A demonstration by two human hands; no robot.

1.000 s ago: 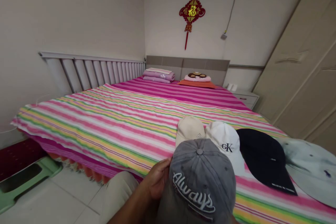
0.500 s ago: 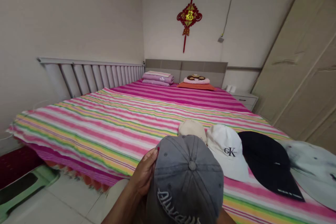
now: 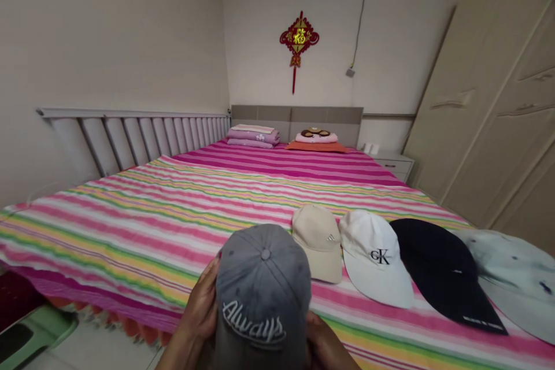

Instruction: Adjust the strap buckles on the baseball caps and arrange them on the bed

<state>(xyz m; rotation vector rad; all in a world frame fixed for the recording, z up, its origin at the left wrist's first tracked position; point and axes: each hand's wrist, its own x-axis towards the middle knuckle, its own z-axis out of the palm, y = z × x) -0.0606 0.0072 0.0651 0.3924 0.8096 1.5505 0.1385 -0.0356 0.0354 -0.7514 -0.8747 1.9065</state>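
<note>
Striped bedspread (image 3: 130, 214), background. Grey cap (image 3: 264, 277), one: likely light, soft-crowned; held between left hand (image 3: 203, 300) and right hand (image 3: 321, 338) by its sides, probably the best hold.

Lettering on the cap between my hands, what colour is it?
The lettering on the gray cap is white, clearest in the head view.

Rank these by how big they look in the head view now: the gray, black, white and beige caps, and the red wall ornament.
1. Gray cap and black cap: too close to rank, and the gray one is nearer the camera
2. White cap
3. Beige cap
4. Red wall ornament
</note>
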